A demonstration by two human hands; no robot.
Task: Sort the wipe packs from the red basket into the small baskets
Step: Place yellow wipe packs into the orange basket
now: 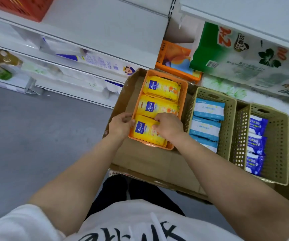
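Observation:
An orange basket [183,94] holds three yellow wipe packs in a row. My left hand [119,125] grips the left end of the nearest yellow pack [144,131], at the basket's left rim. My right hand [169,125] has its fingers curled over the same pack's far edge. To the right, a tan basket [227,122] holds light-blue packs [208,108]. A second tan basket [277,141] holds dark-blue packs [257,126]. No red basket is in view.
All three baskets sit in a flat cardboard box [147,159] on the grey floor [36,136]. White shelves [88,49] stand behind, with tissue packs [244,54] and an orange box [173,58]. My legs are right under the box's near edge.

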